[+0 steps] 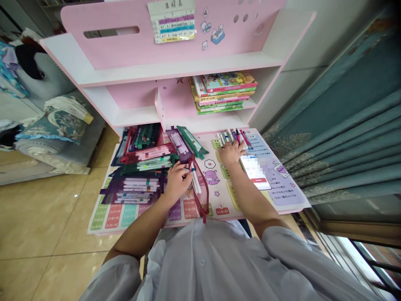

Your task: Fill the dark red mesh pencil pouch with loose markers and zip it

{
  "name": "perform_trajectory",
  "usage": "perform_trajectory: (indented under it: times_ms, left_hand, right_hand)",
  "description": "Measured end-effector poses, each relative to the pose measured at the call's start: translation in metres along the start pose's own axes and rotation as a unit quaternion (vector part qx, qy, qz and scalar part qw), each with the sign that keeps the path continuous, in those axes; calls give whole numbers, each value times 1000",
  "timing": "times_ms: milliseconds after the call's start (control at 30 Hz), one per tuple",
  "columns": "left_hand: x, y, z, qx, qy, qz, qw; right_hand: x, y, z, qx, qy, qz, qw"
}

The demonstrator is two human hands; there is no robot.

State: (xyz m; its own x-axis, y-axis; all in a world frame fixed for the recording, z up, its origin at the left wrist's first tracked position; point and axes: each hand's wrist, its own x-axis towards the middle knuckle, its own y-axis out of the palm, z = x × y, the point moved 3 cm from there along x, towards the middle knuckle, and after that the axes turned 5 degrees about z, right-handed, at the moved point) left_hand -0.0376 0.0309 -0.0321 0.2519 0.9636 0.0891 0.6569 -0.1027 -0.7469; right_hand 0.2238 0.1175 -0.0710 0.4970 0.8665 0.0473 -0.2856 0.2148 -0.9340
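Note:
My left hand is closed on the open mouth of a red mesh pencil pouch that lies on the desk mat with several white pens inside it. My right hand reaches further back and rests with fingers bent over a row of loose marker pens near the shelf. To the left of my left hand lie stacked filled pen pouches in purple, green and red.
A phone with a lit screen lies on the mat right of my right arm. The pink and white shelf unit holds a pile of books. A sofa stands left; teal curtains hang right.

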Motion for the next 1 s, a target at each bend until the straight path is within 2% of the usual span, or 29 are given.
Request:
perform_trajectory:
  times_ms: [233, 433, 533, 700, 767, 1000]
  left_hand:
    - [0, -1, -1, 3, 6, -7, 1000]
    - [0, -1, -2, 2, -3, -2, 1000]
    - [0, -2, -3, 2, -7, 3, 1000]
    - [0, -2, -3, -2, -4, 0, 1000]
    - [0, -1, -3, -3, -2, -3, 1000]
    - [0, -1, -2, -17, 1, -4, 1000]
  right_hand:
    - [1, 3, 0, -28, -23, 4, 999]
    - [-1, 3, 6, -64, -63, 62, 994]
    - [-7, -3, 11, -49, -83, 64, 993]
    - [-32, -28, 21, 49, -106, 16, 993]
    - [-47, -43, 28, 100, -138, 12, 985]
    - [-99, -80, 47, 182, -313, 90, 928]
